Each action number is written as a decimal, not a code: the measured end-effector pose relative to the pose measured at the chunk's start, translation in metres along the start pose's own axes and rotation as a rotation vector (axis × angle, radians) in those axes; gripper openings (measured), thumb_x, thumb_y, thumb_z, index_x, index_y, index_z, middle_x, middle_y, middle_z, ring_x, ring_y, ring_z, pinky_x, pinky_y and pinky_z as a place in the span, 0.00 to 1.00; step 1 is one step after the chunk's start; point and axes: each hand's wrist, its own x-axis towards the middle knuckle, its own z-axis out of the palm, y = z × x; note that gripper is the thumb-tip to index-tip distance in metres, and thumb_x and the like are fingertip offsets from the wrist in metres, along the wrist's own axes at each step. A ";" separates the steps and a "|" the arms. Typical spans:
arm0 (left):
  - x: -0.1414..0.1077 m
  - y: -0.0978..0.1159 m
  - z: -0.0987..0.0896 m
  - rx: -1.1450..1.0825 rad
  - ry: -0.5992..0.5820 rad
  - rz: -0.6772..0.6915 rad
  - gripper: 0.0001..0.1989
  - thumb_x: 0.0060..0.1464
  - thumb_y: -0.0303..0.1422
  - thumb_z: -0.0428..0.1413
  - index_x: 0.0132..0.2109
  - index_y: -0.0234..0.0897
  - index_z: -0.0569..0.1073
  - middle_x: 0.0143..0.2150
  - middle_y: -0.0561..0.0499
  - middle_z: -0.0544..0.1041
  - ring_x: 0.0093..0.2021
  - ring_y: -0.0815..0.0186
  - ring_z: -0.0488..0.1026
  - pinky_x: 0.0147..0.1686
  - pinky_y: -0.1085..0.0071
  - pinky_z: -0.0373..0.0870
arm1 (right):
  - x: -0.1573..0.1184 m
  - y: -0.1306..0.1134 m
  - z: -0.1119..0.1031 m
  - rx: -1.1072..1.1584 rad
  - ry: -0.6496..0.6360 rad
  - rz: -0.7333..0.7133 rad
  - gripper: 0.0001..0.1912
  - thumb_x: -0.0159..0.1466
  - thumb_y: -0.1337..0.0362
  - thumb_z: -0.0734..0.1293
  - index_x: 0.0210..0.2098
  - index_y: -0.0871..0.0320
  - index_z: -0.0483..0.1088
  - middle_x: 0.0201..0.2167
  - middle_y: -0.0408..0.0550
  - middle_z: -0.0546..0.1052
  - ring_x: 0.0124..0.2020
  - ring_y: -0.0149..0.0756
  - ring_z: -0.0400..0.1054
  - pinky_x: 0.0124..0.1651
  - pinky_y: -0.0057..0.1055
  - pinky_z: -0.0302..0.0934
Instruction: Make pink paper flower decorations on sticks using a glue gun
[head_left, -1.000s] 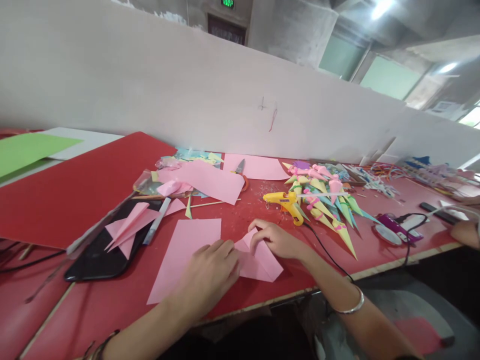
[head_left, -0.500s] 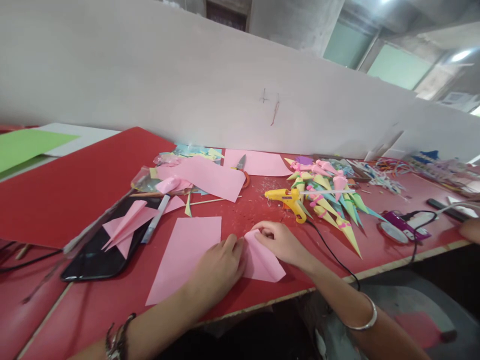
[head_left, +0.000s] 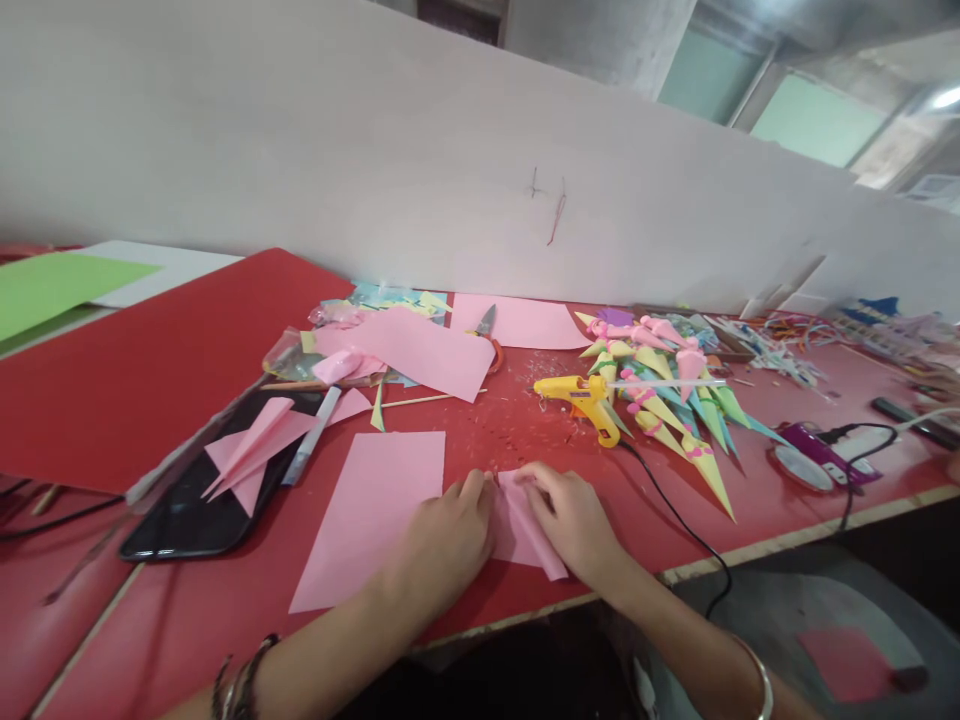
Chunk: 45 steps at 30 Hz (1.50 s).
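Wall (head_left: 337, 150), pale, runs behind the red bench (head_left: 487, 425). Red board (head_left: 150, 380) lies at the bench's far left. Heaped paper cones (head_left: 671, 385), in yellow, pink, green and blue, lie on the right. Black tray (head_left: 187, 520) sits at the left, bearing a pleated pink piece (head_left: 259, 445). Flat pink sheet (head_left: 360, 500) lies right of the tray, beside the left hand (head_left: 450, 530).

That hand rests at the left side of the folded sheet (head_left: 523, 540); its fingertips are hidden, so whether its grip is apart or together cannot be told. Right hand (head_left: 574, 520) has its grip clamped on the folded sheet's slanting flap, near the top. Folded sheet lies close to the bench's front edge, between both hands.

Yellow glue gun (head_left: 585, 400) lies beyond the right hand, beside the cones. Scissors (head_left: 497, 357) lie farther back. Marker (head_left: 309, 445) lies along the tray's right edge.
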 end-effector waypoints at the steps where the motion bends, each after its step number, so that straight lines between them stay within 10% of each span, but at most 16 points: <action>1: 0.000 0.000 0.001 0.012 -0.001 0.005 0.22 0.58 0.21 0.45 0.59 0.24 0.62 0.46 0.37 0.71 0.43 0.57 0.74 0.36 0.64 0.76 | -0.001 0.002 -0.001 0.001 0.006 0.014 0.13 0.62 0.70 0.58 0.39 0.55 0.73 0.33 0.47 0.80 0.35 0.41 0.73 0.36 0.30 0.59; 8: 0.002 0.002 0.003 0.053 -0.027 0.030 0.19 0.58 0.21 0.45 0.56 0.26 0.66 0.51 0.35 0.70 0.47 0.56 0.72 0.39 0.64 0.75 | -0.009 0.005 -0.009 0.320 -0.023 0.045 0.17 0.56 0.64 0.65 0.46 0.54 0.70 0.43 0.47 0.78 0.43 0.41 0.70 0.47 0.36 0.59; 16: 0.001 0.002 0.007 0.052 0.035 0.028 0.20 0.55 0.19 0.47 0.55 0.28 0.68 0.50 0.37 0.70 0.44 0.57 0.72 0.35 0.66 0.74 | -0.019 0.000 -0.013 0.190 -0.083 0.059 0.16 0.60 0.68 0.58 0.46 0.56 0.70 0.21 0.41 0.72 0.31 0.39 0.68 0.48 0.42 0.56; 45: 0.000 0.002 0.011 0.116 0.030 -0.018 0.24 0.52 0.16 0.47 0.56 0.29 0.68 0.55 0.36 0.69 0.48 0.55 0.73 0.38 0.64 0.76 | -0.069 0.056 -0.005 -0.089 0.376 -0.079 0.14 0.63 0.70 0.56 0.37 0.55 0.73 0.33 0.49 0.79 0.35 0.42 0.73 0.37 0.35 0.65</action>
